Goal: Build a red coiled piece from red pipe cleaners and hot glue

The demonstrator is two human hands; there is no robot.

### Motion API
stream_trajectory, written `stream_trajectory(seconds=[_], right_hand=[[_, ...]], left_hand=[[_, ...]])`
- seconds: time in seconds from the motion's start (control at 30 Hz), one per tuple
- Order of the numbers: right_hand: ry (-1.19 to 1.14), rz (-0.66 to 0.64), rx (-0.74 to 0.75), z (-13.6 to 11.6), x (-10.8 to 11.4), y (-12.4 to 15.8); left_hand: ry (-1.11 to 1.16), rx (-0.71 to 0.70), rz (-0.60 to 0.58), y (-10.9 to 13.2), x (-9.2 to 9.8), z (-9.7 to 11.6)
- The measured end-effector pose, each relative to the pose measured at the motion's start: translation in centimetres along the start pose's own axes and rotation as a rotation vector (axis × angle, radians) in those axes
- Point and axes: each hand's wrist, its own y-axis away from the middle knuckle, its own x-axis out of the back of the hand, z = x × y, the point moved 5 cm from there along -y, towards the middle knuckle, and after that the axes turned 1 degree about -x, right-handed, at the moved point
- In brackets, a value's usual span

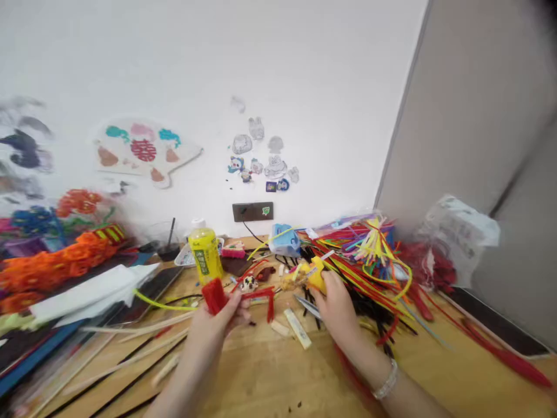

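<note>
My left hand [228,313] is closed on a red fuzzy pipe-cleaner piece [214,296], a stubby block that sticks up above the fingers. To its right, a bent red pipe-cleaner strip [270,307] extends from near the fingertips; I cannot tell whether they touch it. My right hand [337,302] grips a yellow hot glue gun [317,274], its nozzle end pointing left. A white glue stick [328,254] pokes out of its back. Below lie a grey blade-like tool [308,306] and a pale labelled strip [297,328]. Between the hands sits a small spotted figure [249,283].
Behind my left hand stands a yellow-labelled bottle [205,252]. Coloured pipe cleaners [348,249] heap up at the right, by a blue packet [285,239]. Orange fuzzy flowers [56,261] and white paper [87,293] crowd the left. A wall socket strip [253,211] is behind.
</note>
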Motion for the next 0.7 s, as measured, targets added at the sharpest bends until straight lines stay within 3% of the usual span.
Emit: stream_trajectory(seconds=[0.13,0.37,0.5,0.7], right_hand=[[-0.014,-0.076,0.048,-1.2,-0.2,0.2],[-0.148,-0.537,0.321,-6.4,-2.7,3.7],[-0.228,-0.649,0.362,-7.8,-3.8,5.2],[-0.250,-0.705,0.401,-8.0,-4.0,5.6]], left_hand=[[0.029,-0.056,0.037,-0.2,1.2,1.9],[0.058,-0.184,0.115,-0.8,2.8,4.3],[0.034,-0.146,0.060,-0.8,2.5,3.9],[-0.051,-0.057,-0.121,-0.3,1.3,2.9]])
